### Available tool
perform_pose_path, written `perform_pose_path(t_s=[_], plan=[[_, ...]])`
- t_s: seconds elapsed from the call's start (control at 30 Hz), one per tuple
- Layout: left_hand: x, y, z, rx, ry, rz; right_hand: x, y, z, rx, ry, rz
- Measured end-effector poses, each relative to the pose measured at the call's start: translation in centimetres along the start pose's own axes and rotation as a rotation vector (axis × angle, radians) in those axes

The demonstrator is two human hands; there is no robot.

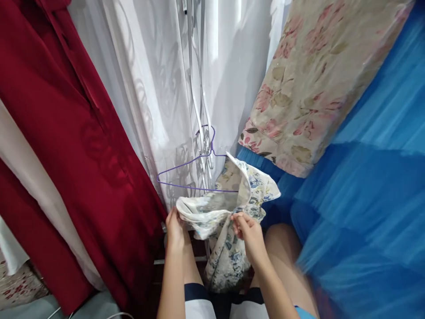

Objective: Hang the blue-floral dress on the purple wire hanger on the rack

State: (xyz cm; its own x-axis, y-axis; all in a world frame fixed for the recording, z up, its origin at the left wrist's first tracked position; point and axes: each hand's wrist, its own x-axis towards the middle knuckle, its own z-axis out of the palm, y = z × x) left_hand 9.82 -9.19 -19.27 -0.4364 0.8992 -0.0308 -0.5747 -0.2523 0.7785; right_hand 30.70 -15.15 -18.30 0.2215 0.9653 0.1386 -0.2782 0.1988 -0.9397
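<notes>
A white dress [229, 257] with a blue and yellow floral print hangs half on a purple hanger [179, 167]. Its right shoulder sits over the hanger's right arm, while the left arm of the hanger is bare. My left hand [175, 228] grips the white folded edge of the garment at its left side, below the bare hanger arm. With thumb and fingers pinched, my right hand [247, 228] holds the cloth near the middle of the neckline. The lower part of the garment droops between my knees.
The hanger hooks onto a white metal rack [195, 88] before white curtains [149, 88]. Dark red cloth [109, 190] hangs at the left. A beige cloth with pink flowers [295, 97] and blue tulle [372, 199] hang at the right.
</notes>
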Motion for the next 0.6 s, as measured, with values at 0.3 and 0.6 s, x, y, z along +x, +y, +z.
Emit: perform_pose_path(t_s=[0.3,0.6], plan=[[-9.6,2.5,6.0,0.283,-0.456,0.278,-0.4,0.2,-2.6,-0.032,0.215,-0.138],[-12.7,2.1,7.3,0.483,-0.859,0.293,-3.4,-1.4,-0.6,-0.183,-0.283,-0.001]])
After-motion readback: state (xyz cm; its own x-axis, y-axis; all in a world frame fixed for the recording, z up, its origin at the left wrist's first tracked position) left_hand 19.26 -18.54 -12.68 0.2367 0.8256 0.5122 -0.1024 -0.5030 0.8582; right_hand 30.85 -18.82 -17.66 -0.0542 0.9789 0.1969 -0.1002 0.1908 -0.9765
